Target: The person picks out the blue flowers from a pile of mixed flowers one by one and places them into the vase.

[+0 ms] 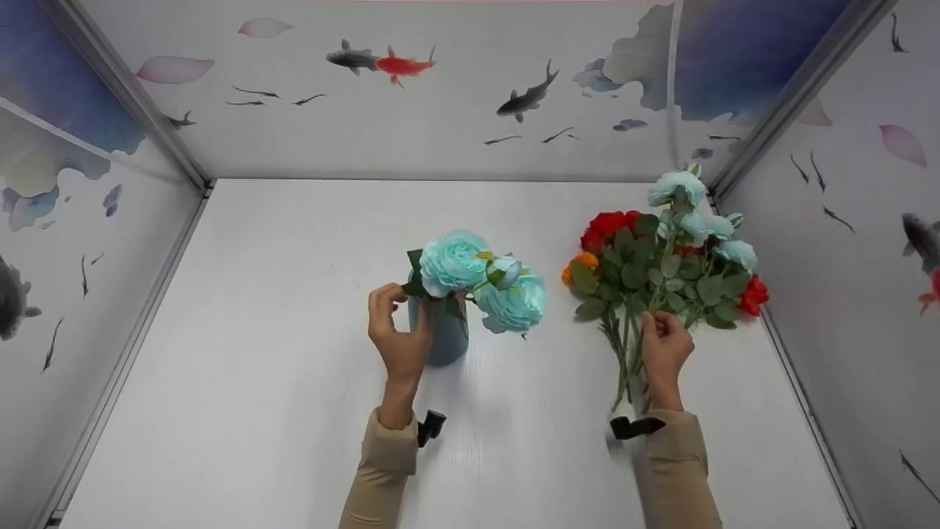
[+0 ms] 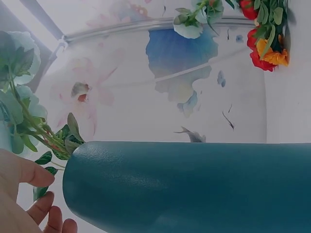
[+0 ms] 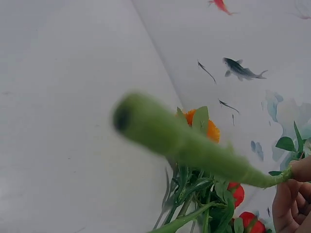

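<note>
A blue-grey vase (image 1: 448, 338) stands upright mid-table, with light blue flowers (image 1: 455, 261) and green leaves leaning out of its mouth. My left hand (image 1: 400, 330) is at the vase's left side near the rim. In the left wrist view its thumb and fingers (image 2: 36, 174) lie loosely apart around a small leaf (image 2: 41, 191); whether they touch it I cannot tell. Pinched between the thumb and fingers of my right hand (image 1: 666, 349) is a green flower stem (image 3: 194, 153), its cut end close to the right wrist camera. Light blue blooms (image 1: 694, 220) rise above that hand.
Red flowers (image 1: 606, 229) and an orange flower (image 1: 580, 268) lie on the table at the right, their stems (image 1: 623, 360) pointing toward me. Printed walls with fish enclose the white table (image 1: 294, 242) at the back and sides.
</note>
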The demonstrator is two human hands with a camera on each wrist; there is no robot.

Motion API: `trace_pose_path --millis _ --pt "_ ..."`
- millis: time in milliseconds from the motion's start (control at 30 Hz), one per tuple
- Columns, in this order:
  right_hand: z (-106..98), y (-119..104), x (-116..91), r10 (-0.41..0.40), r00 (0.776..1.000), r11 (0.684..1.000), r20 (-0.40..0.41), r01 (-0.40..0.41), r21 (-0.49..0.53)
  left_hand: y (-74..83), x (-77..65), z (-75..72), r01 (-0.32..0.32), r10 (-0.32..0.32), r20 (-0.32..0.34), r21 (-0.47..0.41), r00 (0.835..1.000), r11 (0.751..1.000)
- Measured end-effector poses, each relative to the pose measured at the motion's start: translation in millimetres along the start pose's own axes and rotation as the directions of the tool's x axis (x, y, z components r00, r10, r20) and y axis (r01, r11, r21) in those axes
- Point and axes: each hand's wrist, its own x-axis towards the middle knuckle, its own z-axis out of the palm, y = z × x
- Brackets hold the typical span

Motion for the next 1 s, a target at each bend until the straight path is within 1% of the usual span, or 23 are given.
trace_pose_path --millis 67,100,333,400,533,633,800,900,1000 --pt "-0.2 -1.8 -0.3 -0.015 1.0 1.0 -0.001 0.015 -0.004 5.7 0.6 -1.9 0.007 -0.007 0.01 -0.003 1.0 1.0" --pt "-0.3 -2.8 -0.6 -0.018 1.0 1.0 -0.001 0.018 -0.004 5.1 -0.5 -2.2 0.007 -0.007 0.013 -0.007 1.0 1.0" --pt "0.3 -10.5 -2.8 -0.02 1.0 1.0 0.005 0.02 0.021 -27.9 -24.8 -0.2 0.025 -0.022 0.051 -0.041 0.998 0.999" --pt "0.4 -12.2 -3.2 -0.035 0.999 0.998 0.005 0.035 0.043 -30.3 -30.0 -0.3 0.036 -0.033 0.069 -0.051 0.997 0.998" --pt "-4.0 -39.1 -8.5 -0.071 0.998 0.994 -0.002 0.07 0.08 -30.9 -38.1 1.1 0.039 -0.032 0.096 -0.071 0.995 0.997" --pt "-7.2 -59.7 -12.1 -0.087 0.996 0.992 -0.004 0.087 0.093 -29.0 -42.1 2.8 0.023 -0.016 0.088 -0.086 0.996 0.996" --pt "-7.1 -63.7 -12.5 -0.105 0.994 0.987 -0.013 0.105 0.123 -25.6 -47.9 6.1 -0.007 0.015 0.068 -0.114 0.998 0.993" --pt "-6.8 -66.0 -13.1 -0.108 0.994 0.985 -0.012 0.109 0.131 -24.3 -52.0 9.3 -0.015 0.026 0.083 -0.132 0.996 0.991" --pt "-5.9 -68.6 -14.1 -0.119 0.993 0.985 -0.002 0.118 0.129 -20.8 -54.5 12.4 -0.021 0.038 0.113 -0.147 0.993 0.989"
